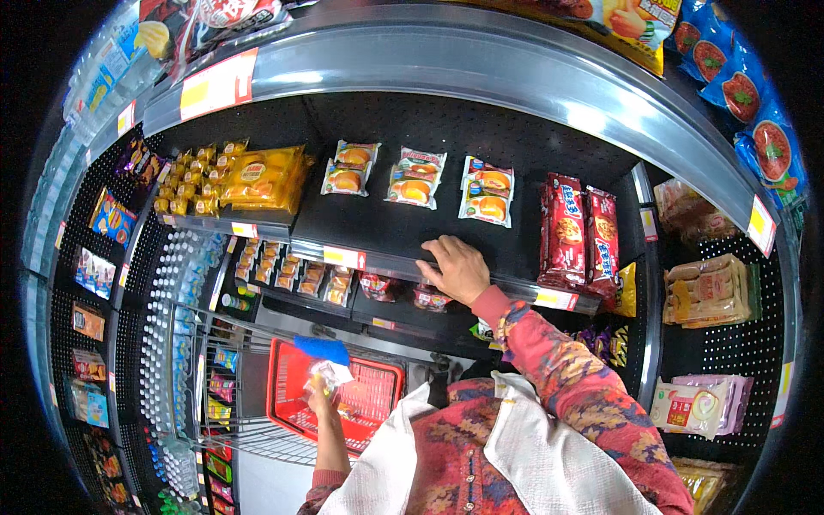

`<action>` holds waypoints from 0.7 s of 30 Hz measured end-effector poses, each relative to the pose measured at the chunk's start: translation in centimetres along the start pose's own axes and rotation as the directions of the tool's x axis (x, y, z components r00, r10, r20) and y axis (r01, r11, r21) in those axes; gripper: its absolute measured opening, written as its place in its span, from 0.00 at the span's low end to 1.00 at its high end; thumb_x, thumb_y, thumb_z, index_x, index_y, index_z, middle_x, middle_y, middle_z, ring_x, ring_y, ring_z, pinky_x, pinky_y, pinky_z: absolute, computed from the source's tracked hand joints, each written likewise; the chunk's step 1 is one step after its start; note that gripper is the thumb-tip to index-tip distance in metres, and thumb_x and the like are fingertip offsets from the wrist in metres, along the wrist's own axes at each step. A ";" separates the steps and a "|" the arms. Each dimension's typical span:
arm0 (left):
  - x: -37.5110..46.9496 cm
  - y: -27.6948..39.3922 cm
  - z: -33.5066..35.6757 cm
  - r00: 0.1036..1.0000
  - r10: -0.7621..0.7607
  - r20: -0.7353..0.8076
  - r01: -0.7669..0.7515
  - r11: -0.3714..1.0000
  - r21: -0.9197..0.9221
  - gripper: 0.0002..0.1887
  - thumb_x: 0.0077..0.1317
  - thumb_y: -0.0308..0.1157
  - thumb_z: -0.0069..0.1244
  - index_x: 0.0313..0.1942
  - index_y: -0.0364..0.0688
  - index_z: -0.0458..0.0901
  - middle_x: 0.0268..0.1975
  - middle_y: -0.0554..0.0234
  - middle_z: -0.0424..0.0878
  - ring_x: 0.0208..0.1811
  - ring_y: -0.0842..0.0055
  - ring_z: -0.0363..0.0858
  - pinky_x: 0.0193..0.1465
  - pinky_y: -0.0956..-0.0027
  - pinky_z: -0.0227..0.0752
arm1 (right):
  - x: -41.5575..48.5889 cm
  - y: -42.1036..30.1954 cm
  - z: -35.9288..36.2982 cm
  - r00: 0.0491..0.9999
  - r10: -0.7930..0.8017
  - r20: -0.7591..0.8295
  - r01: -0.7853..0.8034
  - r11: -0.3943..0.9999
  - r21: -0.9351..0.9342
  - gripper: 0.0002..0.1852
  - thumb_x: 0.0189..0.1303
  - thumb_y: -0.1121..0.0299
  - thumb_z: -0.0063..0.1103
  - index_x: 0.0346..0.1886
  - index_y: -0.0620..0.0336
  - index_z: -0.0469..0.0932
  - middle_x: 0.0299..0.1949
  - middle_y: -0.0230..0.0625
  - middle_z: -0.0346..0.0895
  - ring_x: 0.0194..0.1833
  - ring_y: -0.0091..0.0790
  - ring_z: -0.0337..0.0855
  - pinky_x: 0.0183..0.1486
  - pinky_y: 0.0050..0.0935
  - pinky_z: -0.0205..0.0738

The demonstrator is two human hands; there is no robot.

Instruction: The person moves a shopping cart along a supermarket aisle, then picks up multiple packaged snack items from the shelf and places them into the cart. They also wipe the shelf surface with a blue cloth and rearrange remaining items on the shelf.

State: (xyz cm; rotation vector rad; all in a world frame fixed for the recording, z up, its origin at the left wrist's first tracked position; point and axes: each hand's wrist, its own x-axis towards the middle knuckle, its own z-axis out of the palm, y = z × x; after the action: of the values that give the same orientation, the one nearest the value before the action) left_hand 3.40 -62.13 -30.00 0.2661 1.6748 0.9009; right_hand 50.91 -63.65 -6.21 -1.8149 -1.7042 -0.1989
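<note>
My right hand (454, 267) rests at the front edge of a black store shelf (399, 238), its fingers apart and nothing seen in them. Behind it lie wrapped bread packs (488, 191), spaced in small stacks. Red snack packages (566, 232) stand to its right. Low on the left, my left hand (322, 396) is closed around a small clear-and-white plastic package (329, 376), over a red shopping basket (380, 373). A blue cloth or sponge-like item (322, 348) is just above the package; whether the hand also holds it I cannot tell.
The basket sits in a wire shopping cart (244, 444). Yellow-wrapped cakes (264, 177) fill the shelf's left end, and small packaged cakes (338, 285) line the shelf below. A metal shelf edge (418, 61) curves overhead. Bagged breads (711, 290) hang or stand at the right.
</note>
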 end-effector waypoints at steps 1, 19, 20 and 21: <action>1.5 -0.7 -1.5 0.999 -0.026 -0.030 0.026 1.000 -0.015 0.24 0.67 0.44 0.68 0.56 0.42 0.81 0.44 0.56 0.88 0.33 0.66 0.89 0.25 0.66 0.80 | 0.1 0.0 0.0 1.000 -0.005 -0.007 0.005 1.000 0.001 0.17 0.68 0.54 0.67 0.48 0.56 0.78 0.40 0.40 0.78 0.43 0.47 0.85 0.44 0.44 0.82; -26.1 15.1 31.4 -0.047 0.635 0.771 -0.992 0.064 -0.112 0.25 0.70 0.34 0.62 0.64 0.35 0.79 0.62 0.47 0.83 0.62 0.59 0.81 0.66 0.56 0.75 | -0.4 0.6 0.3 1.000 -0.007 0.008 0.007 1.000 -0.015 0.18 0.65 0.55 0.69 0.48 0.58 0.81 0.40 0.43 0.80 0.44 0.46 0.86 0.45 0.43 0.83; -27.9 15.1 33.6 -0.121 0.575 0.809 -0.992 -0.030 -0.126 0.26 0.68 0.35 0.63 0.64 0.36 0.80 0.62 0.46 0.83 0.63 0.56 0.79 0.67 0.55 0.74 | -0.5 0.8 0.4 0.999 0.015 0.051 -0.015 1.000 -0.005 0.18 0.65 0.55 0.69 0.48 0.58 0.82 0.41 0.44 0.82 0.44 0.46 0.87 0.46 0.44 0.83; -29.2 14.9 35.9 -0.251 0.536 0.806 -0.968 -0.150 -0.201 0.27 0.67 0.35 0.63 0.63 0.36 0.80 0.62 0.45 0.82 0.63 0.53 0.78 0.67 0.53 0.73 | -0.6 1.0 0.4 0.995 0.042 0.092 -0.043 0.999 0.012 0.19 0.64 0.55 0.69 0.49 0.59 0.82 0.42 0.45 0.83 0.45 0.47 0.87 0.47 0.45 0.83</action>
State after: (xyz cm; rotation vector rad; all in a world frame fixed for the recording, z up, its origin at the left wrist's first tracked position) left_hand 41.01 -54.55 -0.17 2.3462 0.5545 0.9620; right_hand 51.59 -63.94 -7.17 -1.8735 -1.7231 -0.0868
